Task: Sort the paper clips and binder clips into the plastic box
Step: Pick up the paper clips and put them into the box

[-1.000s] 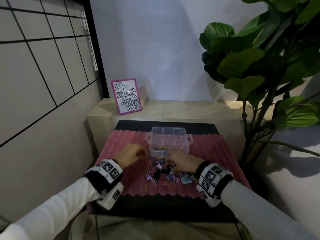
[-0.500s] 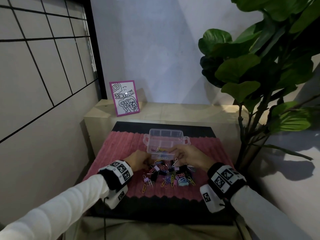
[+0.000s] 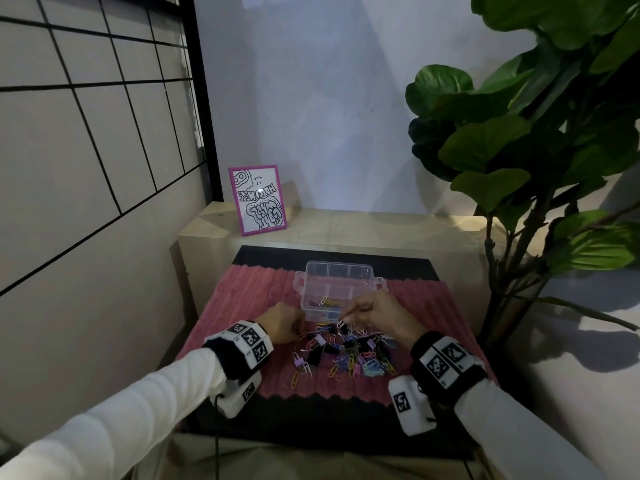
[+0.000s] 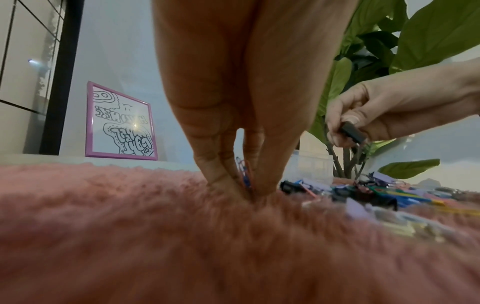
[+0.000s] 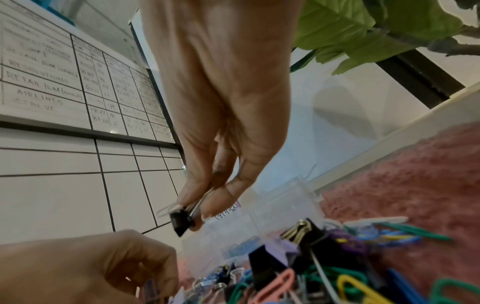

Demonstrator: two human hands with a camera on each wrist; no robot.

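Note:
A clear plastic box (image 3: 337,284) with compartments stands on the pink mat, and a few paper clips (image 3: 327,301) lie in its front left cell. A mixed pile of coloured paper clips and binder clips (image 3: 349,351) lies in front of it. My right hand (image 3: 344,320) pinches a small black binder clip (image 5: 182,223) by its wire handles, just above the pile's far edge and near the box's front wall. My left hand (image 4: 245,185) is down on the mat at the pile's left edge and pinches blue and pink paper clips (image 4: 244,174) between thumb and fingers.
The fluffy pink mat (image 3: 242,306) lies on a black surface. A pink-framed drawing (image 3: 258,200) leans on the pale ledge behind. A large leafy plant (image 3: 536,150) stands at the right. A gridded white wall runs along the left.
My right hand went from the pile up to the box's front and now holds a black binder clip lifted off the pile. My left hand stayed at the pile's left edge.

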